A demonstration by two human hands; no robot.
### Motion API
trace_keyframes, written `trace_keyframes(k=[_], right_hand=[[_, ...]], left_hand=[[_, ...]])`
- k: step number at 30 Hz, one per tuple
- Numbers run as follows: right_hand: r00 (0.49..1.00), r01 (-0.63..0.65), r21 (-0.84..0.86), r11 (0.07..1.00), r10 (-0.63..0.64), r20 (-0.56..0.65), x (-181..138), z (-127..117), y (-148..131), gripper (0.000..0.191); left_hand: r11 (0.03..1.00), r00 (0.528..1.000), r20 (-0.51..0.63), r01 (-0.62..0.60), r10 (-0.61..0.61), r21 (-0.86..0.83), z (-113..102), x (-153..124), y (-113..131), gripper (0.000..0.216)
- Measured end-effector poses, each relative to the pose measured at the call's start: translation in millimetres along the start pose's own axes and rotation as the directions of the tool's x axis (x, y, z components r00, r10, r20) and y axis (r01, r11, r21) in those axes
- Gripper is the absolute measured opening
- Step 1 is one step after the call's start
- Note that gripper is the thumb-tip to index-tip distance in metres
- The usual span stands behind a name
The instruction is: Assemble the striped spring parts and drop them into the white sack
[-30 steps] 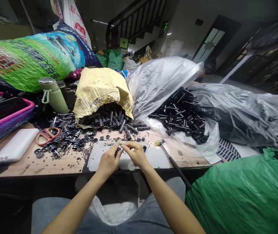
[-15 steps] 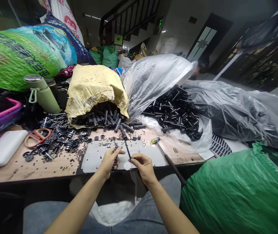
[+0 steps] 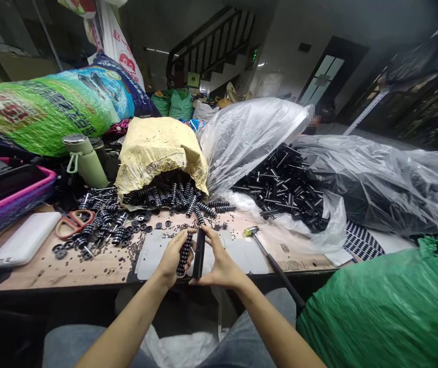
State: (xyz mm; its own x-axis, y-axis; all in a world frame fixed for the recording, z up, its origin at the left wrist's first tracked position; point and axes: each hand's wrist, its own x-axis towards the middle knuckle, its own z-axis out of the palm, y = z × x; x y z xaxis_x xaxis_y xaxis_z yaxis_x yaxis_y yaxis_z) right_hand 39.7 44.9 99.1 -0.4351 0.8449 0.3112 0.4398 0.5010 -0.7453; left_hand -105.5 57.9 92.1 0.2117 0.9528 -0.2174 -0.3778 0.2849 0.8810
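My left hand (image 3: 173,258) is closed around a ribbed black stack of rings on a rod (image 3: 184,254), held upright above the white sheet (image 3: 153,253) on the table. Right beside it my right hand (image 3: 221,260) grips a smooth black tube (image 3: 199,253), also upright, almost touching the ribbed piece. Both hands hover near the table's front edge.
A yellow sack (image 3: 157,148) spills ribbed pieces; a clear bag (image 3: 280,179) holds black tubes. Loose rings, scissors (image 3: 71,225), a hammer (image 3: 265,253), a white power bank (image 3: 25,238), a green flask (image 3: 84,161), a pink tray (image 3: 12,197) and a green bag (image 3: 388,306) surround the work spot.
My hands drew apart from a joined pinch; the right hand held a thin rod half a second ago and now grips a thicker black tube upright next to the ribbed piece.
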Motion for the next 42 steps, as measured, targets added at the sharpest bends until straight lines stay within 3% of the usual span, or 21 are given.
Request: trace_keyframes(k=[3,6,14,24,31,34,36,38,42], right_hand=[[0.999,0.024,0.104,0.994,-0.020,-0.038,-2.5,10.8,1.8,0.109],[0.998,-0.005,0.068,0.998,0.009,-0.065,-5.8,19.8,7.0,0.106],[0.996,-0.030,-0.008,1.000,0.029,-0.086,-11.7,23.0,11.8,0.113],[0.989,-0.116,0.036,0.993,0.119,-0.085,-11.8,20.5,12.2,0.106],[0.979,-0.166,-0.012,0.986,0.163,-0.122,-9.2,27.5,17.7,0.101],[0.968,-0.197,-0.101,0.975,0.177,-0.181,-12.6,30.4,26.0,0.102],[0.955,-0.235,-0.188,0.954,0.190,-0.226,-15.9,34.7,34.3,0.100],[0.945,-0.270,-0.267,0.925,0.201,-0.257,-17.0,41.3,42.7,0.093],[0.933,-0.332,-0.376,0.865,0.241,-0.268,-16.1,46.2,46.3,0.068]], left_hand=[[0.997,0.998,-0.054,0.025,-0.029,-0.078,4.5,0.1,-1.5,0.033],[0.991,0.996,0.007,0.089,-0.088,-0.098,10.2,-1.1,-2.3,0.036],[0.991,0.990,-0.079,0.124,-0.119,0.050,11.8,5.8,-15.9,0.060],[0.975,0.979,-0.085,0.194,-0.186,0.109,22.1,2.8,-6.5,0.027],[0.954,0.967,-0.048,0.255,-0.251,0.154,16.2,14.3,-8.4,0.024],[0.947,0.990,-0.021,0.143,-0.143,0.287,10.2,13.1,-12.5,0.029],[0.859,0.997,0.010,-0.066,0.071,0.508,5.2,11.8,-22.0,0.031],[0.654,0.965,0.089,-0.232,0.245,0.720,0.9,13.3,-35.5,0.032],[0.279,0.919,0.238,-0.329,0.313,0.902,-1.4,18.2,-53.9,0.042]])
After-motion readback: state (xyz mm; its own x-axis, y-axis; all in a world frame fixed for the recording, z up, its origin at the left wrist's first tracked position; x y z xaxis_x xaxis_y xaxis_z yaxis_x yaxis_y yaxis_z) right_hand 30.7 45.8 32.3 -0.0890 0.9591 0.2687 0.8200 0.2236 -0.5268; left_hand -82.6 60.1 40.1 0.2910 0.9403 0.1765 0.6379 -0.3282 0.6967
